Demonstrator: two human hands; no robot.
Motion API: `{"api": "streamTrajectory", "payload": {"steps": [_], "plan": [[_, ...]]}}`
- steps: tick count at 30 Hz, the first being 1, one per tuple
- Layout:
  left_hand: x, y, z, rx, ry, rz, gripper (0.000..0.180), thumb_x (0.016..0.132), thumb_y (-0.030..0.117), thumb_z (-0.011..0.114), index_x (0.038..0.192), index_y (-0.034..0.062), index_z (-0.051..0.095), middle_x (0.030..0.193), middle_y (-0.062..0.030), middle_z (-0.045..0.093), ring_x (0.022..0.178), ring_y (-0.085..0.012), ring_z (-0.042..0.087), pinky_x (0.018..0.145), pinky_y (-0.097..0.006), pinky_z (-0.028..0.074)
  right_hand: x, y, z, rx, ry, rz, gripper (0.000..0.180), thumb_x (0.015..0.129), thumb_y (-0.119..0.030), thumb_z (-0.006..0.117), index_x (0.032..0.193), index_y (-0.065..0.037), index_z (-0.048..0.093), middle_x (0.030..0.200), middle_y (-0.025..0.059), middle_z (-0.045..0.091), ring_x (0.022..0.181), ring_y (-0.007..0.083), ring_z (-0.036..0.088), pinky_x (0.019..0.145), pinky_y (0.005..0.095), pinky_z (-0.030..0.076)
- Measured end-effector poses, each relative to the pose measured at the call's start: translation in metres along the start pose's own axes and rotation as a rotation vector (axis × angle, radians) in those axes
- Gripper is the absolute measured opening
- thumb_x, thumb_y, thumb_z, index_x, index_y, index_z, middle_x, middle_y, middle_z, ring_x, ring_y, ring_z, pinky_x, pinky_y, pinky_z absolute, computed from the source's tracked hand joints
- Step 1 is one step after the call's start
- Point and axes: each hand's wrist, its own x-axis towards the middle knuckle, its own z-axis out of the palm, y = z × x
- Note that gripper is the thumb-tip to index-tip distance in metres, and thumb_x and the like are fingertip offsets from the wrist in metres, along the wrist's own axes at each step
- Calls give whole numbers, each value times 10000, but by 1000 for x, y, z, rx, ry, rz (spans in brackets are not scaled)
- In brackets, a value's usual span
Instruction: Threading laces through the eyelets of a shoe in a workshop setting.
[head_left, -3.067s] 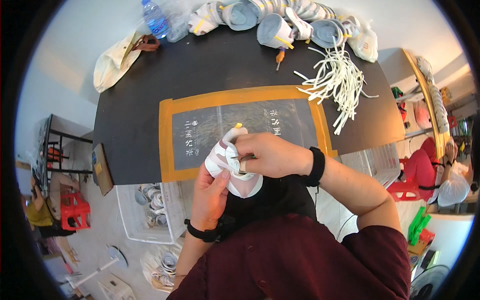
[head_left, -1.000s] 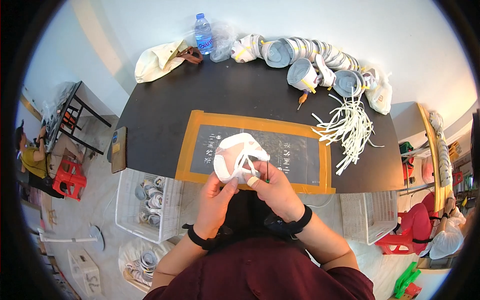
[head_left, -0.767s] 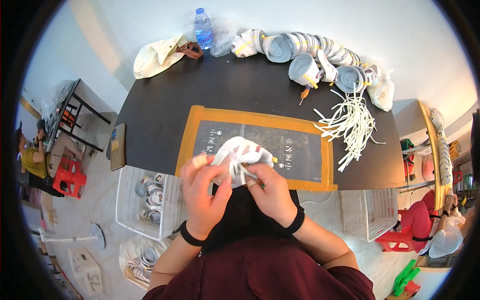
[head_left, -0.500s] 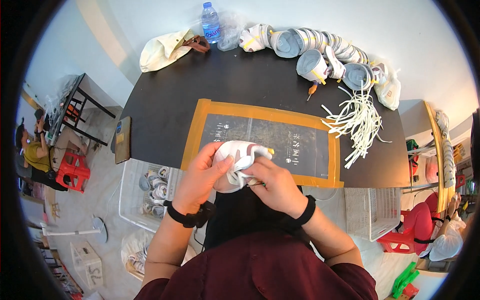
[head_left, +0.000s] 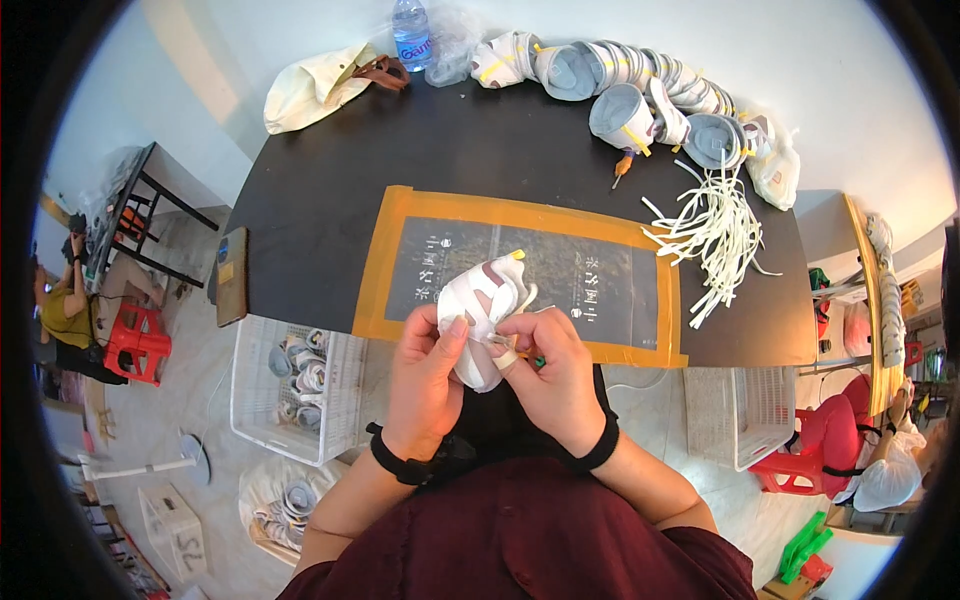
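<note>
Over the table's near edge I hold a soft white fabric pouch (head_left: 482,305) with mauve patches and a small yellow tab at its top. My left hand (head_left: 425,380) is closed around its left side, the thumb pressed on the front. Fingers of my right hand (head_left: 555,375) pinch the right edge of the pouch, near a pale strip. A small green and orange bit shows by those fingers, too little to name. Beyond my hands lies a dark printed sheet (head_left: 510,245), framed with brown tape on the black table (head_left: 330,190).
Several fabric pouches (head_left: 620,115) line the back right, beside an orange-handled tool (head_left: 622,170) and white strips (head_left: 712,240). A bottle (head_left: 412,38), cloth bag (head_left: 320,88) and phone (head_left: 232,275) are at left. Crates (head_left: 290,400) stand below. Other people sit on both sides.
The pouch has turned more upright, its tab swinging up and left. My right hand has shifted its pinch lower along the edge, and the view has shifted slightly.
</note>
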Motion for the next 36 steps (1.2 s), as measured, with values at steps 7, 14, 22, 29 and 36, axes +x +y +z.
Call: {"api": "streamTrajectory", "payload": {"steps": [7,14,22,29,36], "plan": [[-7,-7,-9,51,-28,27,218,977,172,604,1148,50,544,1117,-53,628,1029,-124,594,920,-322,485,0,11,8,65,-61,135,165,806,-67,743,881,-54,597,777,47,523,693,174,532,617,306,468],[-3,-1,-7,367,-78,90,171,971,148,619,1092,31,589,1009,-4,618,951,-69,574,811,-252,465,0,14,11,95,-92,152,195,794,-59,747,856,-39,563,769,59,525,654,178,528,609,308,463],[9,-8,-6,646,-20,343,145,934,95,643,1040,-3,621,945,-28,599,801,-96,561,709,-242,443,-3,14,30,159,70,134,213,774,-17,763,857,-66,573,765,40,514,629,152,519,563,280,449],[15,-9,-7,779,-24,415,174,938,106,642,1065,-10,618,940,-31,595,808,-103,567,709,-246,454,7,19,27,102,47,41,201,791,-21,753,871,-75,577,772,37,523,621,154,528,554,285,455],[19,-13,-1,333,5,159,271,971,149,619,1186,-1,550,1074,-26,617,926,-56,565,789,-230,483,14,27,25,126,-28,-24,237,779,-45,754,838,-87,528,767,38,520,600,150,529,549,285,456]]}}
